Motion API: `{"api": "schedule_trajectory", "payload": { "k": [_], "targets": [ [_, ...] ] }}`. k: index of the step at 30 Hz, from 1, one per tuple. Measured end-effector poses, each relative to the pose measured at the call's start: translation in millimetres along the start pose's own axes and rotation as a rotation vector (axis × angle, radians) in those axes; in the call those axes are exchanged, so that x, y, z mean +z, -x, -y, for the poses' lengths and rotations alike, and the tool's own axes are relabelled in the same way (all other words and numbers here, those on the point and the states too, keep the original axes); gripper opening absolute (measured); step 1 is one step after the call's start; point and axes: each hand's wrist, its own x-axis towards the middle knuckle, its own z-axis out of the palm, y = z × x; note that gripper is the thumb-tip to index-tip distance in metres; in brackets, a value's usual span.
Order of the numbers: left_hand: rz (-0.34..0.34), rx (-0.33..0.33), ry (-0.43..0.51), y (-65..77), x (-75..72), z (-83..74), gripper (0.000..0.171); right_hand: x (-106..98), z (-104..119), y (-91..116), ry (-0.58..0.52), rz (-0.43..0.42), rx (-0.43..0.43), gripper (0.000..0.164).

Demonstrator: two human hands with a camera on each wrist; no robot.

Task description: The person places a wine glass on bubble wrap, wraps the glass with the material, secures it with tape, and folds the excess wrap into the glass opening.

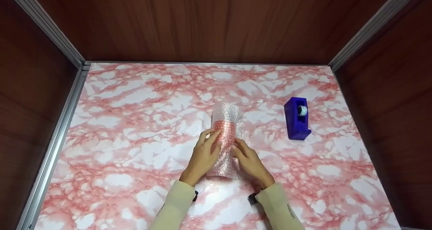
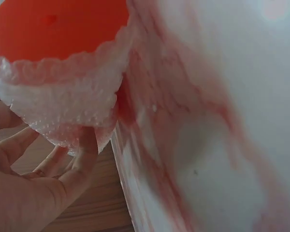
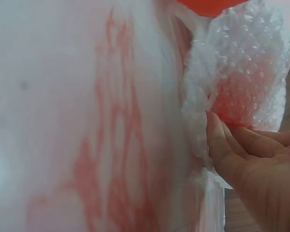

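Note:
A red cylinder [image 2: 63, 29] with a flat round end lies wrapped in clear bubble wrap [image 1: 226, 110] at the middle of the table, its length running away from me. My left hand [image 1: 205, 154] holds the roll from the left, fingers over its upper left side and thumb against the wrap. On the right side, my right hand [image 1: 250, 161] pinches the loose edge of the bubble wrap, seen close up in the right wrist view. That edge [image 3: 198, 106] stands a little away from the cylinder. The wrap extends past the cylinder's far end.
A purple tape dispenser [image 1: 297, 118] with a roll of clear tape [image 1: 302, 111] stands to the right of the bundle. The red and white marbled table [image 1: 135, 149] has dark wood panels [image 1: 202, 24] at the back and both sides, joined by metal rails [image 1: 64, 132].

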Motion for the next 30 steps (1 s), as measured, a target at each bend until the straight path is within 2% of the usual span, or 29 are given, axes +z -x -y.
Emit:
{"api": "schedule_trajectory", "payload": {
  "k": [7,13,18,22,27,30],
  "targets": [
    [0.014,0.027,-0.11,-1.3,3.3,-7.7,0.045,-1.2,-41.4,-10.2,0.076,-0.044,-0.01,0.047],
    [0.053,0.022,-0.203,-0.8,6.0,-14.4,0.048,0.2,-44.5,-12.6,0.043,-0.099,-0.012,0.042],
    [0.056,0.032,-0.301,-1.9,9.9,-21.2,0.049,-0.9,-48.4,-13.9,0.151,-0.169,-0.075,0.029],
    [0.036,0.039,-0.367,-2.4,13.4,-25.8,0.048,-3.2,-48.9,-11.6,0.193,-0.19,-0.091,0.033],
    [0.019,0.045,-0.426,-2.2,17.7,-29.7,0.048,-5.5,-48.4,-9.0,0.219,-0.199,-0.061,0.04],
    [0.023,0.043,-0.45,-2.1,20.8,-32.4,0.048,-5.7,-48.2,-8.3,0.231,-0.232,-0.066,0.039]
  ]
}}
